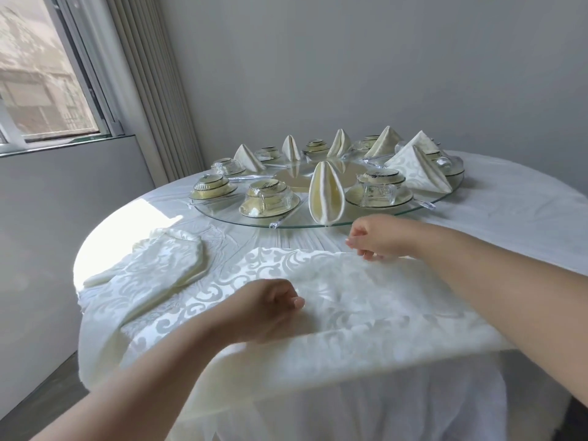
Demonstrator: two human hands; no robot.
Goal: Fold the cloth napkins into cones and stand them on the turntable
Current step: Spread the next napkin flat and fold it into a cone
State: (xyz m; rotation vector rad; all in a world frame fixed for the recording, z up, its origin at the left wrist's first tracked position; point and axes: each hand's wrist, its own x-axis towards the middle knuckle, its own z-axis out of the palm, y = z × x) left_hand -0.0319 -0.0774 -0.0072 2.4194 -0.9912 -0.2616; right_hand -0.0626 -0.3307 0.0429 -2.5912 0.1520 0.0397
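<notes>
Glass turntable point(375, 218) carries wrapped bowls and folded cones; left hand point(267, 308) and right hand point(378, 238) pinch the spread napkin point(366, 297).

Folded cones point(327, 192) on turntable point(394, 214); flat napkin point(350, 300) before it.

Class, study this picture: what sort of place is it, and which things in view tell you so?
Probably a restaurant's private dining room. A round table bears a glass turntable ringed with wrapped dish sets and folded napkins.
</notes>
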